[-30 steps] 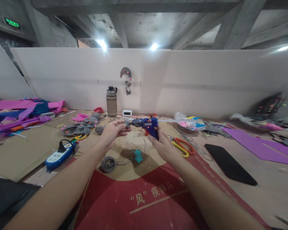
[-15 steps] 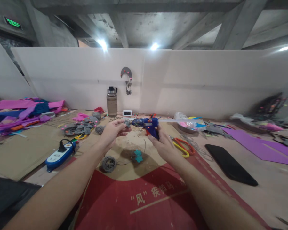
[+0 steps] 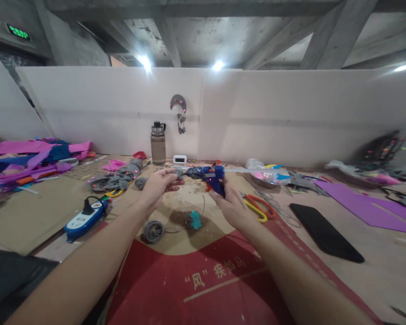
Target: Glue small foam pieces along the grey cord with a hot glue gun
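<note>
My right hand (image 3: 230,203) is closed round the grip of a blue hot glue gun (image 3: 214,176), with a long clear glue stick (image 3: 253,170) sticking out of its back. The gun lies level and its nozzle points left. Between the fingertips of my left hand (image 3: 160,186) is a small grey felt piece (image 3: 179,173), right at the nozzle; whether they touch I cannot tell. Below the hands, a teal flower-shaped piece (image 3: 195,220) lies on the cardboard, joined by a grey cord to a coil of grey cord (image 3: 154,232).
Orange and yellow handled scissors (image 3: 260,207) and a black phone (image 3: 325,232) lie to the right. A blue and white power strip (image 3: 85,220) is at the left, near grey felt scraps (image 3: 118,178). A bottle (image 3: 158,144) stands by the white partition (image 3: 257,113).
Both hands stay almost where they were, the glue gun still against or close to the grey felt piece. The teal flower-shaped piece has turned slightly.
</note>
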{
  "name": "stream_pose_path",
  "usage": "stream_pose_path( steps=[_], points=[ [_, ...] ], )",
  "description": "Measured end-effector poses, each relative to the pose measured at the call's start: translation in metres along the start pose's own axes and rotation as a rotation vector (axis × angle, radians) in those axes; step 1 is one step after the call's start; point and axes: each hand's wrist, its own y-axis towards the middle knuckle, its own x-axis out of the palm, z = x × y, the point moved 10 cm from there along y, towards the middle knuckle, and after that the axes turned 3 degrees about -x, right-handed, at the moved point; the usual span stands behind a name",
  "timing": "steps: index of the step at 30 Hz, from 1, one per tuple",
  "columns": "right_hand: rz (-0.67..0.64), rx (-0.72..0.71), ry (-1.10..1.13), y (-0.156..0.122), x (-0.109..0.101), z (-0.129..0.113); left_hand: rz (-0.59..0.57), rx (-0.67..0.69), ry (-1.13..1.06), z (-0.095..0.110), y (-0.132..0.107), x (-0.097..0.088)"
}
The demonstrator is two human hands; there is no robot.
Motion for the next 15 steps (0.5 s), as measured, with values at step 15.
stream_pose_path(
  steps=[15],
  points=[
    [0.029, -0.037, 0.025, 0.0006, 0.0003, -0.0012, -0.006, 0.001, -0.005, 0.0001, -0.0008, 0.0012]
  ],
)
